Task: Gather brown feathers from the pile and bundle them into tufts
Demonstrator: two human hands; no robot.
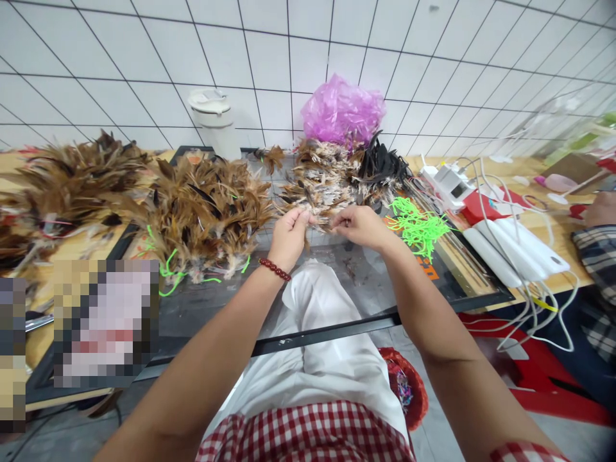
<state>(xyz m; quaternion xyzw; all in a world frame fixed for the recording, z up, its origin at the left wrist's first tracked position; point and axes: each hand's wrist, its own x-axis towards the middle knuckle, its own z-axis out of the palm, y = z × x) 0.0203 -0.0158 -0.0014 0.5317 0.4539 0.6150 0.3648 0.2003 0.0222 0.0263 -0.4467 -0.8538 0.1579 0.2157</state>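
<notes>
the left hand [289, 232] is pinching a small feather [321, 222]; the right hand [357, 224] is holding its fingers curled closed, gripping what, i cannot tell. loose feathers [317, 173] are lying just beyond both hands, a brown feather heap [206, 205] is sitting to their left, and green strings [418, 224] are resting to their right.

Upper garment [312, 433]: red-and-white check, small regular squares. Right sleeve [527, 452]: matching check, located to the right of the upper garment; forearm bare beyond the sleeve edge. Lower garment [337, 378]: plain white cloth, softly creased, located directly beyond the upper garment. Bracelet [274, 269]: round, dark red, glossy beads, fitted at the left wrist, farther beyond the upper garment. Left hand [287, 232] and right hand [360, 224]: bare.
</notes>
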